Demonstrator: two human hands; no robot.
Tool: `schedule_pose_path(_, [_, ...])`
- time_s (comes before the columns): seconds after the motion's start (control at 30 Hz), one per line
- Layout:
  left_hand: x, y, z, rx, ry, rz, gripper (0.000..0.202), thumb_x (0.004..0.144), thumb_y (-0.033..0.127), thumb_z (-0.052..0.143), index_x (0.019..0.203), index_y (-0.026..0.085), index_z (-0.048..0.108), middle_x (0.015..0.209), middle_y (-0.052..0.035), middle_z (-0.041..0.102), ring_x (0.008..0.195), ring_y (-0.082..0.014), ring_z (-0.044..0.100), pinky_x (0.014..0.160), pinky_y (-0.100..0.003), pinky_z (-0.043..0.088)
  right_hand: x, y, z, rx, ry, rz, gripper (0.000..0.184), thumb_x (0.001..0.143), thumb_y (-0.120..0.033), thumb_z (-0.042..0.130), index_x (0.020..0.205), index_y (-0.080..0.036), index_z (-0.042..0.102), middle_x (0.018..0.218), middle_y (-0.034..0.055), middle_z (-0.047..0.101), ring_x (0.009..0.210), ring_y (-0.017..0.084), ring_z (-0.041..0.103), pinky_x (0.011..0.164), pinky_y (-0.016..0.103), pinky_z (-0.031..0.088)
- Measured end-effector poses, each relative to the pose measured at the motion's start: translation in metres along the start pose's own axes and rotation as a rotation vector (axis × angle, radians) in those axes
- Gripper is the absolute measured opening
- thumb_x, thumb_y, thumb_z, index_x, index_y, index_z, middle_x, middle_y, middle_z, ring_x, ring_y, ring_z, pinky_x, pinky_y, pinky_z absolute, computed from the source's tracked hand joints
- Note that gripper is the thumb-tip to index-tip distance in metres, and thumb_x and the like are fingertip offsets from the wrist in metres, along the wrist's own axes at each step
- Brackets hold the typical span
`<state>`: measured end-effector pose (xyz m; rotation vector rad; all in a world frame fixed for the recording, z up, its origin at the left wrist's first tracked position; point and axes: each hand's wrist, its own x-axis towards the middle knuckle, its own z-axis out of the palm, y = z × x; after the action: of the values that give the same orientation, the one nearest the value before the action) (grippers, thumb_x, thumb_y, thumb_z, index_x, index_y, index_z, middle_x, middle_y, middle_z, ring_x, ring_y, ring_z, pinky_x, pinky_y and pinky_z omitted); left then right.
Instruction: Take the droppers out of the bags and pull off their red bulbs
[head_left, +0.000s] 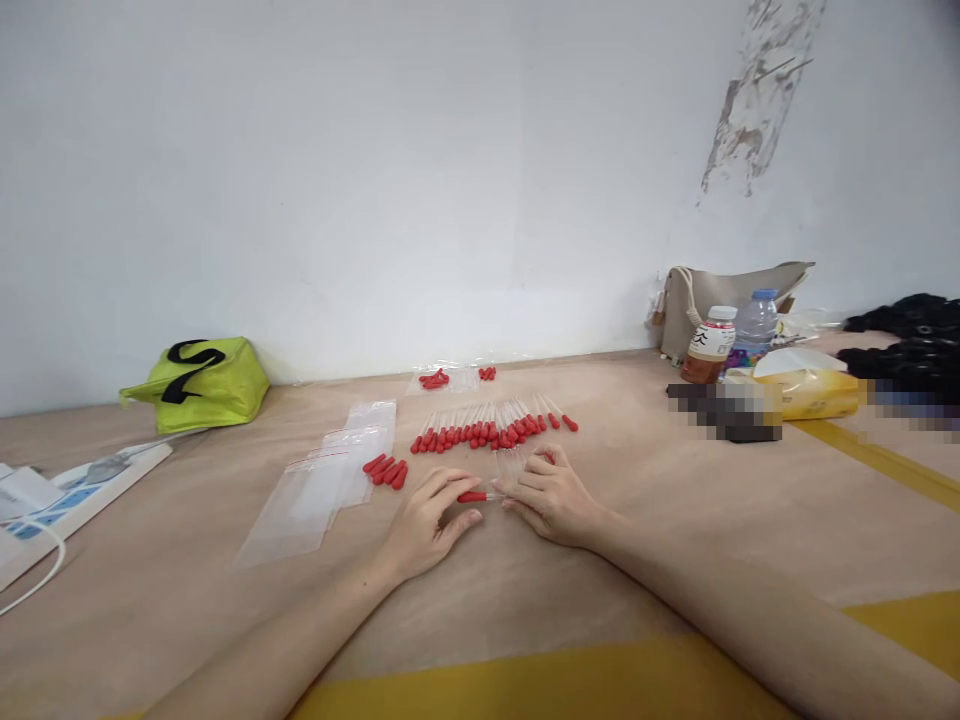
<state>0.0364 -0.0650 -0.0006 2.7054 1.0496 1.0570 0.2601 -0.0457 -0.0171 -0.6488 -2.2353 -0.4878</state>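
Bare forearms (pixel 300 625) run over the brown-covered table (pixel 652 610), each cut off at the bottom of what I can see. Between the left hand (pixel 431 522) and the right hand (pixel 555 500) lies one red, rubbery-looking bulb (pixel 472 496), meeting end-on a slender clear tube (pixel 492 496) whose far part vanishes behind the right fingers; thumb and forefinger there look pinched on it. Left fingertips rest at the bulb, the thumb just below it, and I cannot tell whether they squeeze. More loose clear tubes (pixel 511 460) lie half covered by the right hand. Past these, slim droppers with red bulbs (pixel 484 430) overlap in a row, too crowded to count, while short red bulbs (pixel 386 470) sit by the right edge of flat see-through plastic bags (pixel 330 485), themselves overlapping. A white power strip (pixel 79 500) leaves view at left; blocky blurring partly hides a dark object (pixel 754 433) at right.
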Motion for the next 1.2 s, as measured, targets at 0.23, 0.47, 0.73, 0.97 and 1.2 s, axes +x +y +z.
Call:
schedule_pose_path(0.23, [-0.001,-0.001,0.004,0.090,-0.029,0.063,0.025,0.085,0.031,0.047,0.107,0.022,0.054,0.090,-0.0051,0.064,0.084,-0.0174,0.054,0.075,-0.033,0.040,0.002,-0.005,-0.002,0.000,-0.006,-0.042,0.023,0.085,-0.026,0.046,0.104,-0.024,0.058,0.062,-0.0014,0.061,0.064,0.012,0.043,0.080,0.034,0.027])
schedule_pose_path(0.47, [-0.002,0.002,0.003,0.219,-0.064,0.068,0.024,0.087,0.032,0.042,0.080,0.021,0.062,0.070,-0.0020,0.064,0.068,-0.0151,0.052,0.069,-0.032,0.033,0.002,-0.004,-0.006,-0.025,-0.028,-0.090,0.016,0.084,-0.023,0.045,0.086,-0.021,0.061,0.056,-0.0028,0.056,0.060,0.010,0.040,0.078,0.032,0.024])
schedule_pose_path(0.73, [-0.005,0.000,0.003,0.179,-0.096,0.079,0.022,0.087,0.027,0.041,0.079,0.021,0.061,0.068,-0.0015,0.063,0.069,-0.0153,0.051,0.067,-0.032,0.034,0.000,-0.004,-0.008,-0.018,-0.029,-0.120,0.016,0.085,-0.022,0.043,0.083,-0.020,0.059,0.052,-0.0033,0.053,0.059,0.010,0.039,0.076,0.032,0.024])
schedule_pose_path(0.97, [-0.013,-0.008,-0.003,0.052,0.017,-0.020,0.019,0.087,0.024,0.040,0.088,0.021,0.059,0.078,-0.0038,0.062,0.073,-0.0151,0.054,0.067,-0.030,0.042,-0.007,0.016,-0.017,-0.021,-0.018,0.123,0.021,0.085,-0.027,0.044,0.088,-0.024,0.064,0.058,-0.0008,0.060,0.063,0.011,0.046,0.077,0.031,0.025])
schedule_pose_path(1.2, [-0.005,-0.025,-0.022,0.160,0.267,-0.277,0.029,0.085,0.027,0.038,0.108,0.021,0.056,0.098,-0.0072,0.047,0.085,-0.0162,0.053,0.074,-0.030,0.046,-0.002,0.023,-0.016,-0.045,-0.025,0.559,0.027,0.087,-0.026,0.039,0.091,-0.027,0.065,0.081,0.0009,0.068,0.074,0.013,0.054,0.075,0.029,0.025])
